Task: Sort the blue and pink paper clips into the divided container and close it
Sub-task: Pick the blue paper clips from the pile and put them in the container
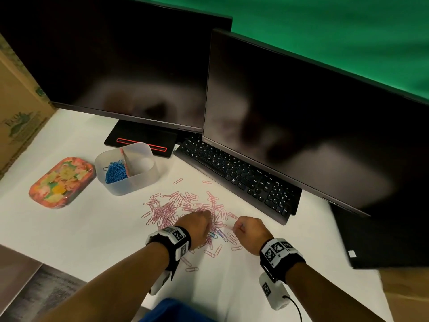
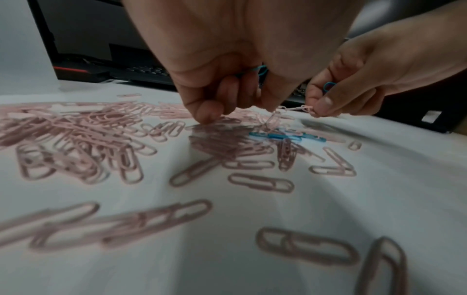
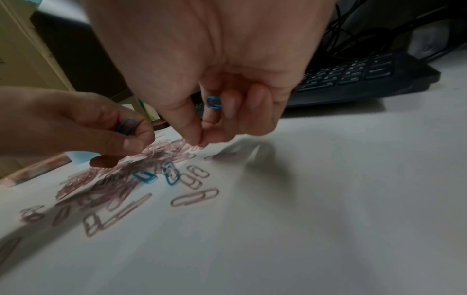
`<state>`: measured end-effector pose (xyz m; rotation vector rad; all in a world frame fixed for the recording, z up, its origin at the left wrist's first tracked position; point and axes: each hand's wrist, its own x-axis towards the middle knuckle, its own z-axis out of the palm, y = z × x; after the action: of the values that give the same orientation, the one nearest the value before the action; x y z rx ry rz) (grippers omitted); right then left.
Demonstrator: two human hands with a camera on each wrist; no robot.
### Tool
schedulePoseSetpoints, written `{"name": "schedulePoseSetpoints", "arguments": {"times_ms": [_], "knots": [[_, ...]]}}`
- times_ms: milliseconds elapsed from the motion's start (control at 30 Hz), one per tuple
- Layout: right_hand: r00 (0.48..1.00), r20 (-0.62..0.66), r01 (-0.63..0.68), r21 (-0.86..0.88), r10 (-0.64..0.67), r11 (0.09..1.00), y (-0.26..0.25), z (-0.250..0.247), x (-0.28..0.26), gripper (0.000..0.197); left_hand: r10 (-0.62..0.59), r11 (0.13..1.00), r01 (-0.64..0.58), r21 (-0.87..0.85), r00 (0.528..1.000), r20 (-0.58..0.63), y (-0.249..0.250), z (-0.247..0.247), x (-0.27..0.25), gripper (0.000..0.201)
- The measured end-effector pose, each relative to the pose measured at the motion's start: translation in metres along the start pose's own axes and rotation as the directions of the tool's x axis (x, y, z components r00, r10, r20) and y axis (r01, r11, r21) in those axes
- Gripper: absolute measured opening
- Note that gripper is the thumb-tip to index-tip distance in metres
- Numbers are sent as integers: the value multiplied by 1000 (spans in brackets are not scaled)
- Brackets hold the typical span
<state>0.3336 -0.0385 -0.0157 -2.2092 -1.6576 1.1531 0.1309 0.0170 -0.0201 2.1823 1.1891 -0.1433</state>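
Pink paper clips [image 1: 183, 208] lie scattered on the white table, with a few blue paper clips [image 2: 285, 136] among them between my hands. My left hand [image 1: 206, 214] hovers over the pile with its fingers curled round blue clips [image 2: 260, 69], one fingertip [image 2: 207, 115] touching the pink clips. My right hand [image 1: 236, 226] keeps a blue clip [image 3: 214, 102] tucked in its curled fingers and pinches a pink clip [image 2: 300, 108] at thumb and forefinger. The translucent divided container [image 1: 148, 159] stands open at the back left, with blue clips [image 1: 115, 174] in its left compartment.
The floral lid [image 1: 62, 182] lies left of the container. A black keyboard [image 1: 236, 173] and two dark monitors [image 1: 301, 126] stand close behind the pile. A cardboard box [image 1: 16, 112] stands at the far left. A black device [image 1: 383, 240] lies on the right.
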Motion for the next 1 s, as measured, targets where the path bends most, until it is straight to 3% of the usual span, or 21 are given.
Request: {"name": "schedulePoseSetpoints", "arguments": {"times_ms": [133,233,333,433,500,700,800,867,1000], "knots": [[1000,-28,-12,61,13,998,-3,-6,0,14,-13,990,4,-141,998,-66,-2,-2,1,10],[995,-76,-58,94,65,994,-7,-8,4,10,-45,990,29,-135,992,-115,-3,-3,0,12],[992,-123,-51,-76,41,996,-12,-3,3,19,7,1000,-7,-1,998,-55,-2,-2,-1,16],[996,-13,81,-284,-88,956,-20,15,-7,27,24,997,-24,74,1000,8,1,-1,-1,23],[996,23,90,-319,-87,943,-24,24,-10,26,24,993,-27,115,999,22,3,-1,1,21],[1000,9,-28,-164,30,986,-23,21,-4,13,-1,990,-10,142,997,75,1,-3,2,16],[996,-31,-90,-107,88,990,-18,11,-2,12,-6,999,3,45,998,61,-4,-5,-1,12],[994,-88,-87,-172,73,981,-16,7,-3,16,-19,997,20,-77,1000,14,-8,-5,-2,8],[996,-23,73,-318,-85,945,-24,16,-7,27,-117,924,83,-374,991,-69,-11,-7,-3,4]]}}
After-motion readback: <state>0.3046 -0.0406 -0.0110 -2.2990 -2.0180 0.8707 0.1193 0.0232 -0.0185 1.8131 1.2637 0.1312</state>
